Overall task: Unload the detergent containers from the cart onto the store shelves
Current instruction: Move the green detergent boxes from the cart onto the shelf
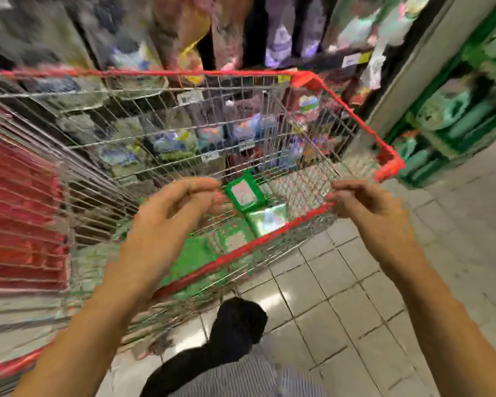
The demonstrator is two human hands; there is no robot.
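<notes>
Low in the cart [155, 72], green detergent packs [244, 194] lie flat. My left hand [169, 222] and right hand [368, 206] hover over the near rim, fingers loosely curled, holding nothing. I judge the packs soft, weighty and slick, so I'd grip one by both edges.

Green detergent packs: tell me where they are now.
Head view, centre: the green detergent packs lie in the bottom of the cart, between the left hand and the right hand.

In the cart [241, 251], detergent containers [245, 194]; beyond it, shelves [453, 110].
The containers are seen bunched at the near edge; shelves are ranged behind the far edge and off the right side.
</notes>
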